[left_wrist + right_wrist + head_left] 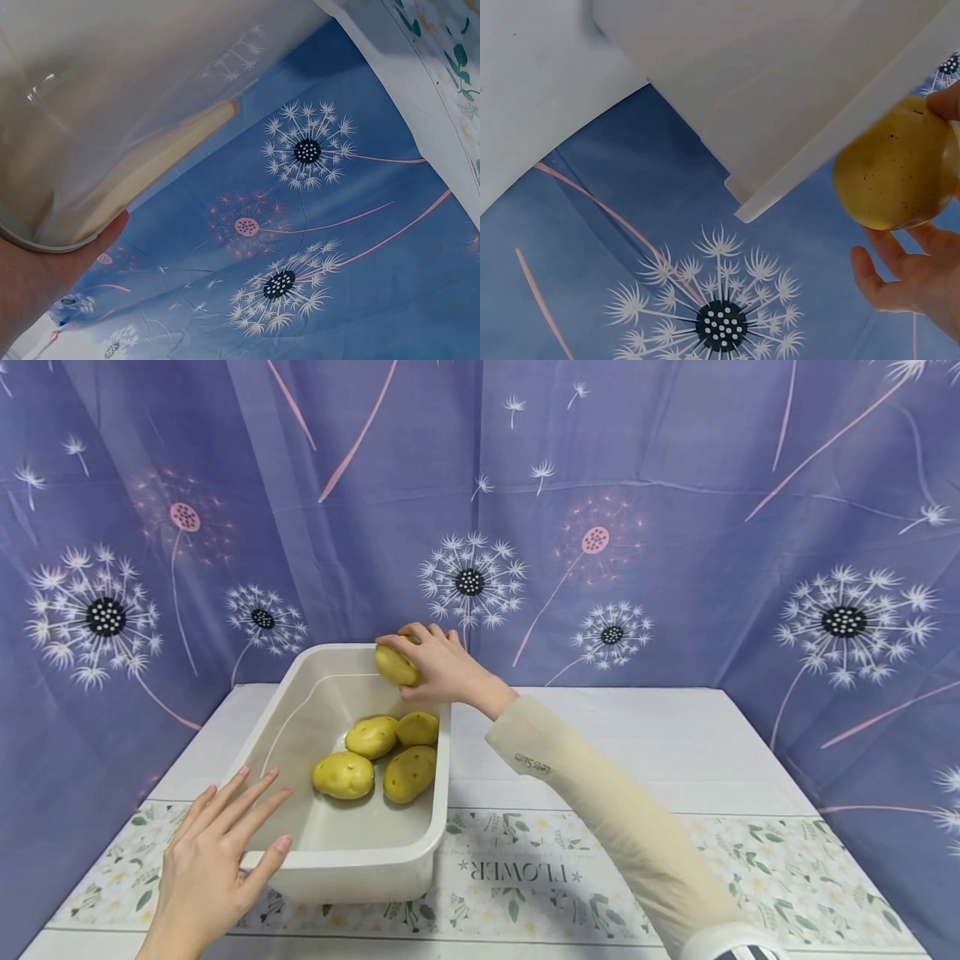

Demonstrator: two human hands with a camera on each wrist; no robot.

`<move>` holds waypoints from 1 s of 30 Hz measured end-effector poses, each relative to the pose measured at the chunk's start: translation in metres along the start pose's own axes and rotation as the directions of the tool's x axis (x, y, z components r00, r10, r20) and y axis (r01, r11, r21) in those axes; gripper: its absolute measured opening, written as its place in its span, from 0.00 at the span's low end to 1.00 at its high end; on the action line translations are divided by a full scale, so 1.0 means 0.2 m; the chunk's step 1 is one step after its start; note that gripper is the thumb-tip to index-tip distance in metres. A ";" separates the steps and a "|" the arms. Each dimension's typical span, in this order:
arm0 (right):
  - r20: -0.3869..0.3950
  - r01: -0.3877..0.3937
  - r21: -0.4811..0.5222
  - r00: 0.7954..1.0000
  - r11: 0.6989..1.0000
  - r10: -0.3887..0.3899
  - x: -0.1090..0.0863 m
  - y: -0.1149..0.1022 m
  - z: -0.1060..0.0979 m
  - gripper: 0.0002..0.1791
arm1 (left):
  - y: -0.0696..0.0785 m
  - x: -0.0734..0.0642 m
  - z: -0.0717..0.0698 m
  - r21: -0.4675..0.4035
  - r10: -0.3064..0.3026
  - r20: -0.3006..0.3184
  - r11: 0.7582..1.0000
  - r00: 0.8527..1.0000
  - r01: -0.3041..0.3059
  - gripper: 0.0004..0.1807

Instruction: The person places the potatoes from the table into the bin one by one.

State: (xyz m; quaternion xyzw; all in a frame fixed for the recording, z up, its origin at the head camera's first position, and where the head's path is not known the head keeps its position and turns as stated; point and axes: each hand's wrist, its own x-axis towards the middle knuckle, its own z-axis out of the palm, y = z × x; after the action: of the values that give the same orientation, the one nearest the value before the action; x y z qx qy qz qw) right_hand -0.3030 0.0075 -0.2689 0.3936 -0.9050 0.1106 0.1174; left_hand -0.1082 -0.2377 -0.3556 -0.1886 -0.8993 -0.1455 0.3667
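Over the far right corner of a white plastic bin (345, 858), my right hand (442, 667) grips a yellow potato (396, 665) between thumb and fingers. The right wrist view shows the same potato (896, 169) beside the bin's rim (840, 127). Several more potatoes lie on the bin's floor, among them one at the left (342, 775) and one at the right (409, 774). My left hand (213, 852) is at the bin's near left corner with its fingers spread and straight. In the left wrist view, the left thumb (105, 236) touches the rim.
The bin stands on a white table (600, 743) with a floral printed strip (517, 906) along its front. A purple dandelion-print curtain (675, 568) closes off the back and both sides, close behind the bin. Tabletop extends to the right, under my right forearm.
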 end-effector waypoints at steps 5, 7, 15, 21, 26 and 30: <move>0.021 -0.012 -0.001 1.000 1.000 0.012 0.02 0.00 0.02 0.38 | 0.00 0.00 0.00 0.006 -0.003 0.001 1.000 1.000 0.003 0.23; 0.029 -0.017 0.002 0.999 1.000 0.017 0.03 0.00 0.03 0.38 | 0.00 0.00 0.00 0.007 -0.002 0.002 1.000 1.000 0.002 0.23; 0.028 -0.039 0.004 0.999 0.999 0.039 0.05 0.01 0.07 0.37 | 0.00 0.00 0.00 0.003 -0.002 0.001 1.000 1.000 0.002 0.23; 0.037 -0.048 0.003 0.998 0.999 0.048 0.06 0.01 0.09 0.37 | 0.00 0.00 0.00 0.006 -0.005 0.001 1.000 1.000 0.005 0.23; 0.041 -0.056 -0.002 0.998 0.998 0.056 0.07 0.02 0.10 0.37 | 0.00 0.00 0.00 0.005 -0.004 0.000 1.000 1.000 0.004 0.23; 0.039 -0.064 -0.010 0.997 0.998 0.064 0.07 0.03 0.10 0.37 | 0.00 0.00 0.00 0.003 0.000 -0.005 1.000 1.000 0.000 0.23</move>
State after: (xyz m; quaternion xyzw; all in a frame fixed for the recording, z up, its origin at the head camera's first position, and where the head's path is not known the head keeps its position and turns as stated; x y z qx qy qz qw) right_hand -0.3204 -0.0044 -0.2851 0.3662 -0.9197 0.1024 0.0975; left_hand -0.1075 -0.2376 -0.3555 -0.1877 -0.8987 -0.1449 0.3690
